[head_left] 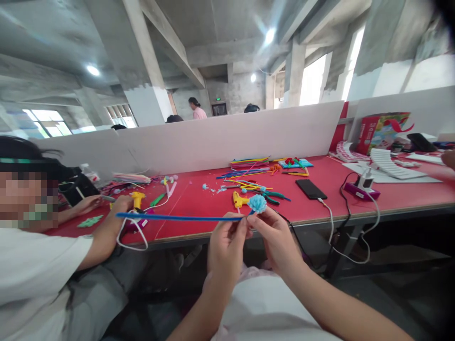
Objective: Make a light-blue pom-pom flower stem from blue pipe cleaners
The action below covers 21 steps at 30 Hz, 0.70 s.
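Note:
My left hand [227, 244] is closed in a pinch on a long dark-blue pipe cleaner [170, 217], which sticks out level to the left. Close beside it, the fingers of my right hand [277, 234] are closed at the base of a light-blue fluffy flower [257, 202]. The fingertips of both hands meet just under the flower, where fingers hide how pipe cleaner and flower touch. Behind the flower lies a yellow glue gun [240, 199] on the red table [202, 208]. Green-handled pliers [275, 194] and light-blue scraps [216, 189] are a little farther back.
Bundles of coloured pipe cleaners [249, 163] lie near the white partition [227, 139]. To the right are a black phone [311, 189] on a white cable and a purple power strip [361, 191]. A co-worker [42, 265] sits at left, near another yellow glue gun [137, 200].

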Each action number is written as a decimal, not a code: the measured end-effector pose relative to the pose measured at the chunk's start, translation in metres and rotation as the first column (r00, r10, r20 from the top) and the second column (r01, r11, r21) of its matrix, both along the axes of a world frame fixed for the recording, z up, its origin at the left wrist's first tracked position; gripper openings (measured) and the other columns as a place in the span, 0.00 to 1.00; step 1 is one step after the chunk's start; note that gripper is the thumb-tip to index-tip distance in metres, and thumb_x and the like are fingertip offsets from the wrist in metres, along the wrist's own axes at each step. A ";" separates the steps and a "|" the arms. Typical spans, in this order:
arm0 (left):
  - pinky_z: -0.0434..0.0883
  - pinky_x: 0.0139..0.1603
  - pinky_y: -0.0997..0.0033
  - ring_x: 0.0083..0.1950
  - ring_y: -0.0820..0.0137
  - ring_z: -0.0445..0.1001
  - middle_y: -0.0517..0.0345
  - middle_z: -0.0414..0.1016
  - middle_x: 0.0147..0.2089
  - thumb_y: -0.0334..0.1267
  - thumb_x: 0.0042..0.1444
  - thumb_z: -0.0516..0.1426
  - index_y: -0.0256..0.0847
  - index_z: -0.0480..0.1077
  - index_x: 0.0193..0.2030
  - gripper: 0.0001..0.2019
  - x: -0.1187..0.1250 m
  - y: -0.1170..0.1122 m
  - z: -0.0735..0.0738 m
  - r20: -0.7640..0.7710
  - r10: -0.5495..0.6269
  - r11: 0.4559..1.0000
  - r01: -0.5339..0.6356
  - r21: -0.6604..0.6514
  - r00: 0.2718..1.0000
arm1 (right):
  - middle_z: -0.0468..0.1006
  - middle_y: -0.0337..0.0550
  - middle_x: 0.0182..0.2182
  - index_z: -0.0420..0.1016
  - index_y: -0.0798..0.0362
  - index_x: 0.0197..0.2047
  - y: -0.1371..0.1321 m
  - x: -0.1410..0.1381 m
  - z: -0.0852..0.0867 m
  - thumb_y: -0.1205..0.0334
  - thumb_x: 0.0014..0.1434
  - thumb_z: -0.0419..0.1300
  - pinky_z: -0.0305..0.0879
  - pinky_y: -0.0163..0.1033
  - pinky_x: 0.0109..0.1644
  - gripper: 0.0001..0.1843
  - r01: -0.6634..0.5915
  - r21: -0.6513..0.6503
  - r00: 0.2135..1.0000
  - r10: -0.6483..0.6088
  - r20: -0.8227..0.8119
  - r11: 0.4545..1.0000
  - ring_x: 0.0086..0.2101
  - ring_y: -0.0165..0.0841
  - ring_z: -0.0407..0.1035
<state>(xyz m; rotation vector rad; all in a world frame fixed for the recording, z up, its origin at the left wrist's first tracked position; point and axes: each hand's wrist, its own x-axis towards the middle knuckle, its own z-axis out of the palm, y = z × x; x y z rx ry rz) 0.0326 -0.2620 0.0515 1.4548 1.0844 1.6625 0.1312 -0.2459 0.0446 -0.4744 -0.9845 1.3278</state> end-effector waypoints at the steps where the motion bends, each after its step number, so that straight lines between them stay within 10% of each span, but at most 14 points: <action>1: 0.69 0.33 0.76 0.28 0.73 0.71 0.59 0.73 0.27 0.39 0.55 0.57 0.39 0.72 0.31 0.07 -0.001 0.000 -0.001 -0.055 0.017 0.999 -0.015 0.039 0.998 | 0.70 0.36 0.25 0.72 0.51 0.33 0.000 0.000 0.000 0.61 0.51 0.64 0.62 0.34 0.32 0.06 0.025 0.007 1.000 -0.025 0.007 1.000 0.27 0.29 0.63; 13: 0.68 0.41 0.71 0.37 0.68 0.71 0.54 0.74 0.35 0.30 0.56 0.53 0.41 0.70 0.39 0.07 -0.009 0.002 -0.003 -0.435 0.220 0.904 -0.015 0.427 0.873 | 0.72 0.38 0.31 0.75 0.49 0.35 0.000 0.011 0.000 0.61 0.54 0.62 0.59 0.37 0.41 0.04 0.188 0.128 0.961 -0.210 0.182 0.974 0.34 0.32 0.62; 21: 0.68 0.37 0.72 0.34 0.69 0.72 0.56 0.73 0.32 0.35 0.56 0.55 0.41 0.72 0.35 0.05 -0.009 -0.006 0.004 -0.254 0.024 0.984 0.021 0.175 0.967 | 0.72 0.40 0.34 0.75 0.47 0.38 -0.001 0.013 -0.001 0.61 0.54 0.62 0.60 0.40 0.44 0.06 0.157 0.146 0.959 -0.186 0.214 0.977 0.36 0.35 0.63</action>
